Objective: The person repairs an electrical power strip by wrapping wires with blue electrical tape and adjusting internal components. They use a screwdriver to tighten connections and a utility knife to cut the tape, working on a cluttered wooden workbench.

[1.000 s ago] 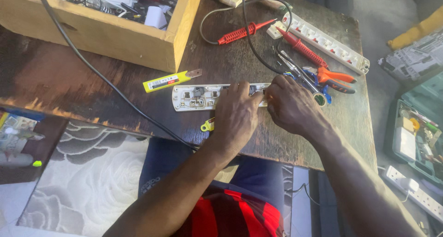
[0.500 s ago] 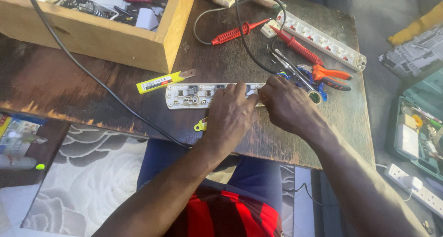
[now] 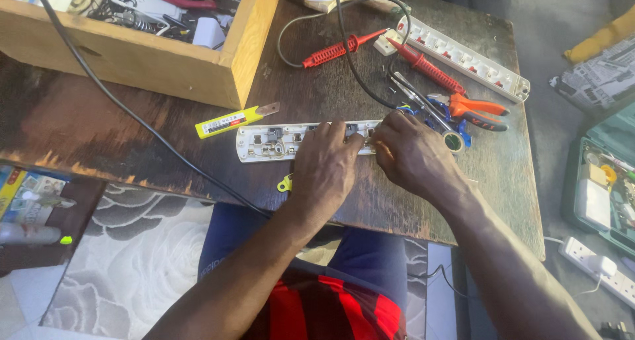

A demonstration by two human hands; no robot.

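Note:
An opened white power strip (image 3: 272, 141) lies flat on the dark wooden table (image 3: 99, 135), its inner contacts showing. My left hand (image 3: 327, 168) rests across its middle, fingertips pressed on the inner parts. My right hand (image 3: 413, 155) covers the strip's right end, fingers curled onto it beside the left fingertips. What sits under the fingers is hidden. A small yellow piece (image 3: 285, 183) lies just below the strip by my left hand.
A yellow utility knife (image 3: 231, 121) lies left of the strip. Two red probes (image 3: 337, 49), orange-handled pliers (image 3: 479, 110), a tape roll (image 3: 454, 141) and a second white power strip (image 3: 473, 61) sit behind. A wooden tool box (image 3: 152, 55) fills the back left. A black cable (image 3: 132, 115) crosses the table.
Both hands stay on the opened strip with only small finger shifts. The view has drifted a little, nothing else on the table has moved.

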